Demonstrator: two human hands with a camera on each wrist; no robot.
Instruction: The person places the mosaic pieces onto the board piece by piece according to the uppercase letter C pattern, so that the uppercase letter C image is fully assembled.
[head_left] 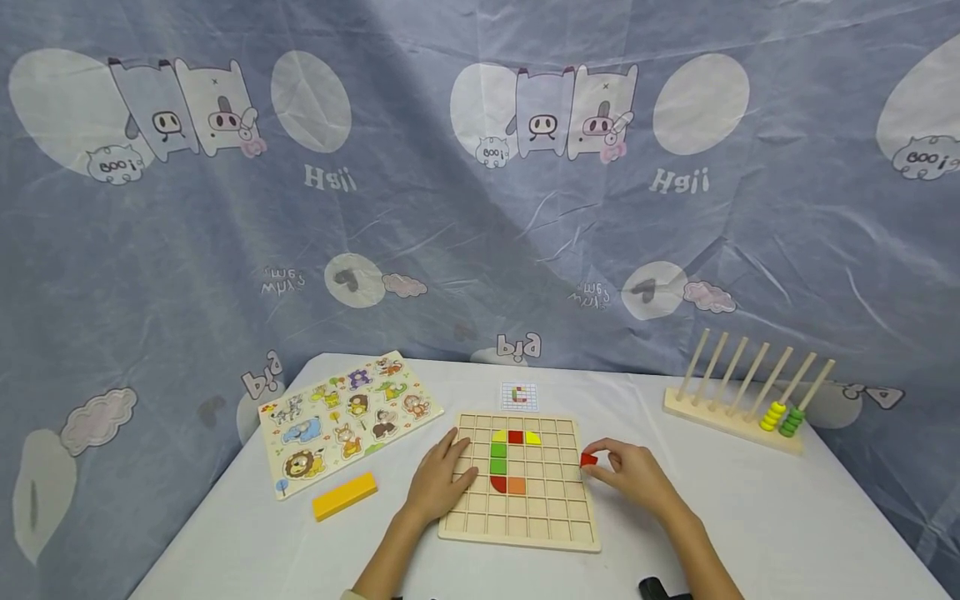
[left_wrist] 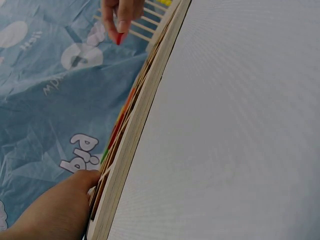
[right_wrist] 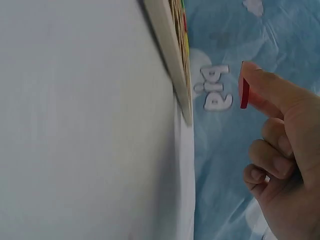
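Low in the centre of the head view, the left hand [head_left: 441, 481] lies palm down on the left edge of the wooden grid board [head_left: 525, 533], its fingers straight and slightly spread across the nearest cells, the forearm running down to the bottom edge of the frame. The right hand [head_left: 633, 475] sits just right of the board, its forearm angling to the lower right. Its thumb and forefinger pinch a small red tile [head_left: 588, 458] at the board's right rim, and the other fingers curl under. In the right wrist view the red tile [right_wrist: 244, 89] shows edge-on at the fingertips, held clear of the board's edge [right_wrist: 167, 55]. In the left wrist view the board's side [left_wrist: 135, 145] runs diagonally through the frame, with the left hand [left_wrist: 55, 210] at lower left against it.

The board is a tray of square cells. Set into its upper middle cells is a C-like figure: yellow, red and yellow pieces along the top, two green squares [head_left: 498, 458] down the left, and a red and an orange piece at the bottom.

A small pattern card [head_left: 519, 396] lies just above the board. At centre left lie an animal puzzle board [head_left: 345, 417] and a yellow block [head_left: 344, 497]. At centre right stands a wooden peg rack [head_left: 738, 417] with yellow and green rings on two pegs.
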